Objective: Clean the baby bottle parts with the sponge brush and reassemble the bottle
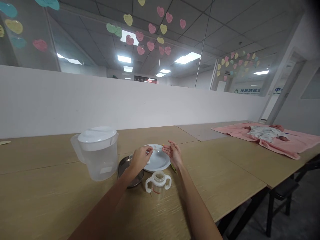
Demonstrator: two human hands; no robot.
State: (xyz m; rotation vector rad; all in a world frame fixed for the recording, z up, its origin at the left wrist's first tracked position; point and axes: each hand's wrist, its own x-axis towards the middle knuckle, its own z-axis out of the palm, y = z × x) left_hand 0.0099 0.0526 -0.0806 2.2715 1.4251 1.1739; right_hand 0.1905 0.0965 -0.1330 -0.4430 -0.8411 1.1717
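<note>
Over a white plate point(163, 163), my left hand point(140, 158) pinches one end of a thin, pale, straw-like piece point(157, 148). My right hand point(175, 155) meets its other end with loosely curled fingers, close to a small yellow tip point(163, 145). The exact kind of the piece is too small to tell. Just below the hands stands a clear baby bottle point(158, 190) with two white handles, its top uncapped. Partly behind my left wrist lies a round metal tray point(136, 181). A small white item point(148, 162) rests on the plate beside my left fingers.
A lidded translucent pitcher point(100, 156) stands on the wooden table point(212, 180) at left. Something green point(173, 167) shows beside my right wrist. At far right, a baby-like figure point(266, 133) lies on a pink blanket point(280, 150). A black stool point(285, 190) stands beyond the table edge.
</note>
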